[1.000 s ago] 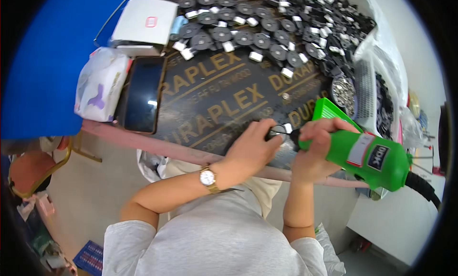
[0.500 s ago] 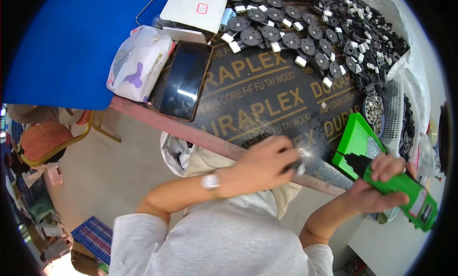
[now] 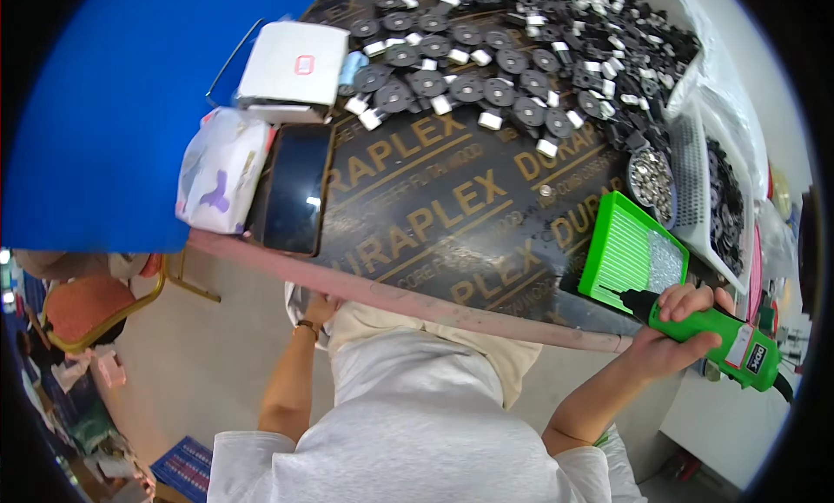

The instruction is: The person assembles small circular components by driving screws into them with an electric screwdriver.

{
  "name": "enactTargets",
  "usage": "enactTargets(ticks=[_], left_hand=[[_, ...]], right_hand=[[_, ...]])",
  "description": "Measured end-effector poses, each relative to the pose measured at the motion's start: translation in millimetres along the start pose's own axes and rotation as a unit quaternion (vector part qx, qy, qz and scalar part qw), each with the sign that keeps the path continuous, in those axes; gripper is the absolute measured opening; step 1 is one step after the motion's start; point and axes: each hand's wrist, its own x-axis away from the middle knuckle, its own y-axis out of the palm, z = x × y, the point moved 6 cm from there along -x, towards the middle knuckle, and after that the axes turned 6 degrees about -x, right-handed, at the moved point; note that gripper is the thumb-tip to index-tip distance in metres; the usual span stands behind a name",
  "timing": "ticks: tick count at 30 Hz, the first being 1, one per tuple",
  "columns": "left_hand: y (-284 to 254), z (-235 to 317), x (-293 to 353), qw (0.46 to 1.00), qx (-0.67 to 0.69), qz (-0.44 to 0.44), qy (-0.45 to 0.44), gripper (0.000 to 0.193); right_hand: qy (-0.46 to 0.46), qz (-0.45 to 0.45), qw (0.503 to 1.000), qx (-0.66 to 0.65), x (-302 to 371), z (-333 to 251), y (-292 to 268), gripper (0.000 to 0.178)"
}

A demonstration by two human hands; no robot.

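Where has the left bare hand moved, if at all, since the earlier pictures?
Yes: against the long pink table edge, the left hand has gone leftward, from over the dark printed tabletop to the edge's near side.

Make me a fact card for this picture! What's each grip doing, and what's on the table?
Left grip: below the near edge of the dark table, by a white plastic bag; contents unclear
Right grip: holding a green cylindrical power screwdriver, pointing left
By the screwdriver: green rectangular plastic tray with tiny silver pieces
Beyond tray: round bowl of metal pieces; white plastic basket of black parts
Far side: black discs with white blocks
Left side: black rectangular phone, soft white packet, white box
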Motion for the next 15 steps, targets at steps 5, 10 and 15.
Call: enactTargets(ticks=[5, 10, 15], left_hand=[[27.1, 24.9, -3.1, 0.962, -0.099, -0.229, 0.110, 0.058], [12.9, 38.9, -22.8, 0.926, -0.310, -0.179, 0.122, 0.043], [21.5, -93.9, -40.1, 0.929, -0.345, -0.036, 0.129, 0.045]], right_hand=[[-0.020, 0.022, 1.000, 0.001, -2.3, 5.4, -11.5, 0.058], [-0.045, 0.056, 0.997, 0.038, -7.6, 17.8, -12.1, 0.062], [-0.023, 0.000, 1.000, 0.001, -16.6, 41.3, -3.8, 0.060]])
